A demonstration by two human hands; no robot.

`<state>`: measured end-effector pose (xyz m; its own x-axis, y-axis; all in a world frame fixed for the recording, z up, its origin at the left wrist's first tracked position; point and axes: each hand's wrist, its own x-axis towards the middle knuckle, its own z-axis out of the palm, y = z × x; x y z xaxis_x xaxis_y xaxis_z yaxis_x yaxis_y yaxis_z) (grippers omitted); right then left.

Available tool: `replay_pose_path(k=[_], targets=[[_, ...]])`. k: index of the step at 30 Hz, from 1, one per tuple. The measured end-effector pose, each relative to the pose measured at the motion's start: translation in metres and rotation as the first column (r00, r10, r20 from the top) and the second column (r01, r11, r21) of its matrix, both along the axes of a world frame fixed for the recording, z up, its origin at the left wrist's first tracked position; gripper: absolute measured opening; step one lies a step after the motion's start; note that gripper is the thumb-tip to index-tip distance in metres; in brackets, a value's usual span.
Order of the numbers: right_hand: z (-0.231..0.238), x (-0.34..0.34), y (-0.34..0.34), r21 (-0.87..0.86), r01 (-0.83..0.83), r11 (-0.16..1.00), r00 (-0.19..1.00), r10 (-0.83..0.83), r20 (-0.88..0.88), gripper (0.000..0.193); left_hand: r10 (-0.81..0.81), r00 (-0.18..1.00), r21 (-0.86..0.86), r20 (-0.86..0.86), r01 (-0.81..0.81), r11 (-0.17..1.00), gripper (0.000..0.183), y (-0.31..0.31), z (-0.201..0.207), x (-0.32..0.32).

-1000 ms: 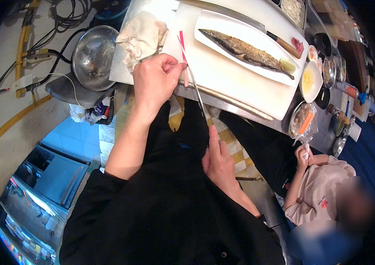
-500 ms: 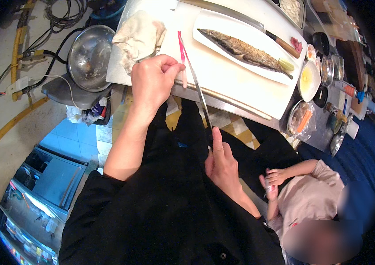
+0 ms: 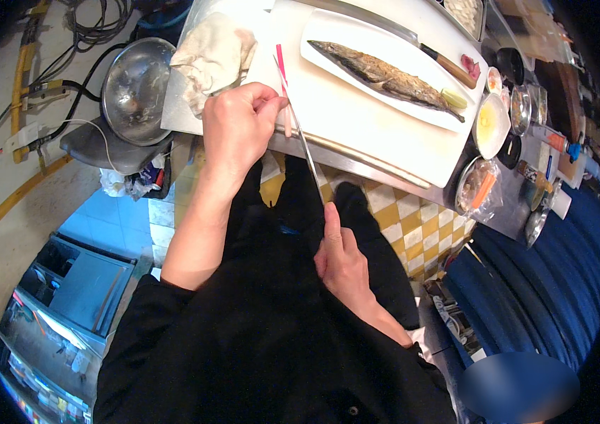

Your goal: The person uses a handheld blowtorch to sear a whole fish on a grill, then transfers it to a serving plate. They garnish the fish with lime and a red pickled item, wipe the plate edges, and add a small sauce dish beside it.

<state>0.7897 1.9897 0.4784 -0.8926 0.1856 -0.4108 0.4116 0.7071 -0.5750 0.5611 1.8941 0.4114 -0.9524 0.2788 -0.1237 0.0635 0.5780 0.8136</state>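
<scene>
My left hand [image 3: 238, 126] is closed at the near edge of the white cutting board [image 3: 356, 145], thumb and forefinger pinching a thin pickled ginger shoot [image 3: 287, 121], pink-red at the far end and pale at the near one. In my right hand [image 3: 343, 256] is the handle of a slim knife [image 3: 303, 136]. Its narrow blade points away from me and slants across the shoot, just right of my left fingertips. Beyond, a long white plate [image 3: 342, 79] bears a browned whole fish [image 3: 385, 76] with a green citrus wedge [image 3: 453, 97] by its tail.
A second knife [image 3: 450, 66] lies behind the plate. Left of the board are a crumpled cloth [image 3: 214, 53] and a steel bowl [image 3: 137, 92]. Small dishes crowd the right side, among them a white bowl with yellow contents [image 3: 489, 126] and wrapped orange sticks [image 3: 484, 191].
The knife's tip has swung left, so its blade now crosses over the shoot. My left hand keeps its pinch. The person at the lower right is gone from view.
</scene>
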Motion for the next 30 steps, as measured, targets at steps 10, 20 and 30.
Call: replay_pose_path(k=[10,20,30], targets=[[0.003,-0.007,-0.009,0.079,-0.024,0.997,1.000,0.022,0.019,0.084,-0.033,0.999,0.002,-0.039,0.033,0.999,0.010,-0.003,-0.002,0.000],[0.010,-0.023,0.044,-0.278,0.256,0.926,0.966,-0.257,0.035,0.065,-0.044,0.999,-0.017,-0.023,0.044,0.999,0.011,-0.004,-0.001,0.000],[0.017,-0.188,0.249,0.589,-0.161,0.792,0.827,0.434,-0.357,0.031,-0.083,0.996,-0.276,-0.038,0.070,0.959,0.030,0.007,0.011,0.024]])
